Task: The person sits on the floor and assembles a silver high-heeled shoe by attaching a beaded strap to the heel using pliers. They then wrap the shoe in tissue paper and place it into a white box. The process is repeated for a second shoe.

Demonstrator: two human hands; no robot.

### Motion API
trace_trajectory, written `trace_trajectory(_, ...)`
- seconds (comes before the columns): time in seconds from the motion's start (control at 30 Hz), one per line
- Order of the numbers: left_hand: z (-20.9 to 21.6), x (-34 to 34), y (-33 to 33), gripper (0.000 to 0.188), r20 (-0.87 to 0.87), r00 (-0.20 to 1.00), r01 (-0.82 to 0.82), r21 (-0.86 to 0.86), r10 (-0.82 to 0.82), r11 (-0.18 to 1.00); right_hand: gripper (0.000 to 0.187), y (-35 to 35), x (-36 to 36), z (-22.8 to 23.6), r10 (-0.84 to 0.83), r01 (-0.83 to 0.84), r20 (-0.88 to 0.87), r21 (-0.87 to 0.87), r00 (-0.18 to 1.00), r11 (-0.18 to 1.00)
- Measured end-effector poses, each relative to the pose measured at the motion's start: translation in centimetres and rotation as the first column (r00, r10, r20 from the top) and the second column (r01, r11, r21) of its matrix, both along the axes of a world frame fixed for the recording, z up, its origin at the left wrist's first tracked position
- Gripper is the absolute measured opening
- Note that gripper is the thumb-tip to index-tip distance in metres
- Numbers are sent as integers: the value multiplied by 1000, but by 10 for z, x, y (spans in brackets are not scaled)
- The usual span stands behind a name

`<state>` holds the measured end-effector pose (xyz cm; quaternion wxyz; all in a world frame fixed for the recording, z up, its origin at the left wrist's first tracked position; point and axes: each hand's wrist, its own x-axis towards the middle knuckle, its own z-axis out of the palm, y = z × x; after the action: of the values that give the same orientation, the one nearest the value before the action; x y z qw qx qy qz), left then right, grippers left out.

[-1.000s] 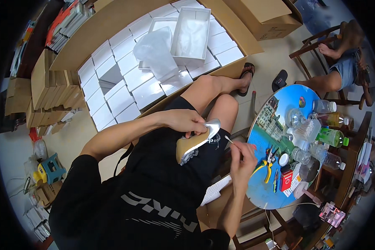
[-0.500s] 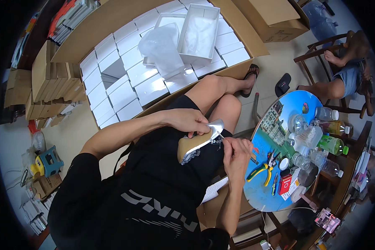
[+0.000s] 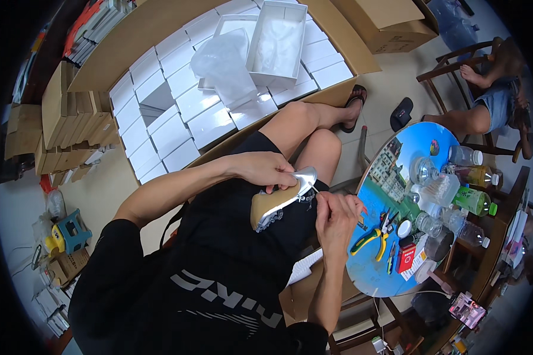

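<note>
Over my lap, my left hand (image 3: pixel 266 170) is closed around a silver shoe (image 3: pixel 273 205) near its heel end. The tan underside of the shoe faces up, and grey frilly trim (image 3: pixel 270 221) shows along its lower edge. My right hand (image 3: pixel 337 218) pinches a thin pale strip (image 3: pixel 315 189) beside the shoe's silver edge. Whether this strip belongs to the shoe or is a small separate stick, I cannot tell. Small dark and shiny bits (image 3: pixel 307 200) hang between the shoe and my right fingers.
A large carton (image 3: pixel 361 56) of white boxes (image 3: pixel 210 125) stands ahead, an opened box (image 3: pixel 276 44) on top. At right, a round blue table (image 3: pixel 370 278) bears pliers (image 3: pixel 371 241), a red box (image 3: pixel 405 258), jars and bottles (image 3: pixel 474 201). Another person (image 3: pixel 485 112) sits beyond it.
The whole view has shifted slightly. My left hand keeps its hold on the shoe, and my right hand stays pinched beside it with only a small shift of the fingers.
</note>
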<state>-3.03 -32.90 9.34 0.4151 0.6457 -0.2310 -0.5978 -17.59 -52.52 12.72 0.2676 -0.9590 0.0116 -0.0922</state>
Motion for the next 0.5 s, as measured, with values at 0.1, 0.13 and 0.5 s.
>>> trace_trajectory(0.1,1,-1,0,38,-2,1000,3,-18,-3,1000,5,1,-2,1,16,-17,4,22,1000,1000)
trace_trajectory(0.13,0,0,1,38,1,1000,2,-14,-2,1000,5,2,-1,-2,-8,8,9,22,1000,1000)
trace_trajectory(0.5,-1,-1,2,39,-1,1000,-1,-7,1,1000,8,0,1,1,-37,36,5,77,999,996)
